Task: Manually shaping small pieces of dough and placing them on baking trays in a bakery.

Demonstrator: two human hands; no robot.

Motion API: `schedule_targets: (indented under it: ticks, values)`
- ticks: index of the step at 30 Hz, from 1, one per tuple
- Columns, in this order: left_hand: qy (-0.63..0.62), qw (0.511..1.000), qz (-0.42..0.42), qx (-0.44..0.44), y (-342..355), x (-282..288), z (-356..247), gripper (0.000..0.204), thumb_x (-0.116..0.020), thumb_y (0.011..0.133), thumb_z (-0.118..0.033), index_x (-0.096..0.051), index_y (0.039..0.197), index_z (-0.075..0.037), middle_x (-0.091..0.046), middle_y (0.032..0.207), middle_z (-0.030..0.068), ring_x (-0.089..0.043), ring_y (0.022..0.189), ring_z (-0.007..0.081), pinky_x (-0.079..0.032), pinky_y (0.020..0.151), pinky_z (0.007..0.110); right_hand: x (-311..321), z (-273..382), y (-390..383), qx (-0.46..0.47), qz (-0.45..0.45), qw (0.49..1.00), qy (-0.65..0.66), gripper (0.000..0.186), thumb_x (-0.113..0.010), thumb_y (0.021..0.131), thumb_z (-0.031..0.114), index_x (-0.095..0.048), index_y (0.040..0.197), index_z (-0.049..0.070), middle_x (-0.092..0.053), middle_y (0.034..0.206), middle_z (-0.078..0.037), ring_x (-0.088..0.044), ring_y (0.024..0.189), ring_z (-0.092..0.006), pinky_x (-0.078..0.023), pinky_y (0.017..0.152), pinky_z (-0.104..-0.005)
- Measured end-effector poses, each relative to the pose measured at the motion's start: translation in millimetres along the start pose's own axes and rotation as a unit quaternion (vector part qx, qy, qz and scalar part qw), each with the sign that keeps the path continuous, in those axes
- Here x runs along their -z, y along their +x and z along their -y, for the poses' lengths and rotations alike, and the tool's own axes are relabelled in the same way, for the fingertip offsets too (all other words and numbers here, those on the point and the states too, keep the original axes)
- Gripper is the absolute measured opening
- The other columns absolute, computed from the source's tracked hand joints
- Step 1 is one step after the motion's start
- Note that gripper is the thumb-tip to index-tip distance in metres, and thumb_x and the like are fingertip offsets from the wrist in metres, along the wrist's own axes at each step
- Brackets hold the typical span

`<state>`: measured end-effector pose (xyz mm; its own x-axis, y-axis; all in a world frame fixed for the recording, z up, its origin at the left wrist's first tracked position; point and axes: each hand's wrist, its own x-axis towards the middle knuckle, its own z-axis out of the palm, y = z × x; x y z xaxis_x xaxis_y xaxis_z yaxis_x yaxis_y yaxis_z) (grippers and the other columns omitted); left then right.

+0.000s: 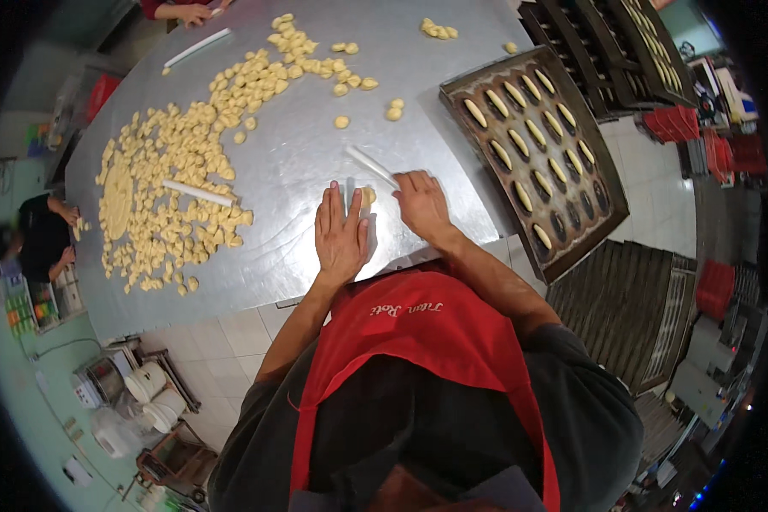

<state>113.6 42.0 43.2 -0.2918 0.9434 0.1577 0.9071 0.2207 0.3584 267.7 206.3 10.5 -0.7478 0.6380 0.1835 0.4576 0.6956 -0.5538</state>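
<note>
My left hand [341,237] lies flat with its fingers stretched out on the metal table, just left of a small piece of yellow dough [368,197]. The dough is partly hidden by the fingers. To the right of it, my right hand [421,205] is closed over the near end of a white rolling pin [370,165]. The pin slants away to the far left, its far end on or close to the tabletop. A second white rolling pin [198,193] rests among a wide heap of dough pieces [175,141] on the left.
A dark baking tray [529,175] with rows of shaped dough sits at the table's right edge, some hollows bare. Stacked trays [572,51] stand beyond. Two other people work at the table, one on the left [43,239], one at the far side [183,12].
</note>
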Motion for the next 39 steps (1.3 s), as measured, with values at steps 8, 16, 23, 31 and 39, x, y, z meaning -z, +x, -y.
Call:
schedule_targets:
  ticks: [8,16,23,31,39]
  values:
    - [0.101,0.991,-0.047,0.068,90,-15,77,0.075,-0.058,0.108,-0.029,-0.033,0.175,-0.009,-0.023,0.181,0.0279,-0.023,0.167,0.0486,-0.016,0.135,0.061,-13,-8,57,0.193,0.009,0.979,0.065,0.045,-0.074,0.097,0.015,-0.07,0.14,0.004,-0.068,0.132,-0.014,-0.062,0.121,-0.0354,-0.051,0.105,-0.0517]
    - [0.083,0.995,0.027,0.044,-2,-21,29,0.071,-0.056,0.11,-0.034,-0.039,0.172,-0.004,-0.029,0.18,0.0237,-0.026,0.167,0.0413,-0.015,0.134,0.064,-2,-2,-12,0.053,0.089,0.993,0.057,0.043,-0.085,0.088,0.019,-0.068,0.124,0.004,-0.067,0.122,-0.017,-0.061,0.118,-0.0395,-0.051,0.1,-0.0511]
    - [-0.071,0.997,0.03,-0.022,-8,-27,4,0.06,-0.067,0.103,-0.021,-0.053,0.156,0.004,-0.055,0.157,0.0262,-0.053,0.145,0.0437,-0.041,0.122,0.053,-10,5,22,-0.028,-0.032,0.998,-0.044,0.029,-0.075,0.089,0.01,-0.071,0.117,0.006,-0.068,0.124,-0.011,-0.061,0.12,-0.0347,-0.047,0.101,-0.0491]
    - [-0.05,0.997,-0.013,-0.054,-31,-26,8,0.057,-0.071,0.099,-0.016,-0.056,0.15,0.006,-0.056,0.15,0.0265,-0.057,0.138,0.045,-0.048,0.117,0.051,-21,21,-28,0.181,0.01,0.979,-0.094,0.048,-0.065,0.09,0.008,-0.074,0.137,0.006,-0.069,0.138,-0.008,-0.06,0.128,-0.0294,-0.044,0.105,-0.0476]
    - [-0.223,0.971,-0.055,0.06,-6,2,38,0.016,-0.067,0.099,-0.01,-0.067,0.11,0.002,-0.067,0.112,0.0214,-0.063,0.105,0.0436,-0.052,0.095,0.052,-78,48,81,0.043,-0.008,0.998,0.049,0.047,-0.069,0.096,0.023,-0.068,0.139,0.003,-0.066,0.14,-0.018,-0.059,0.13,-0.0425,-0.043,0.11,-0.0641]
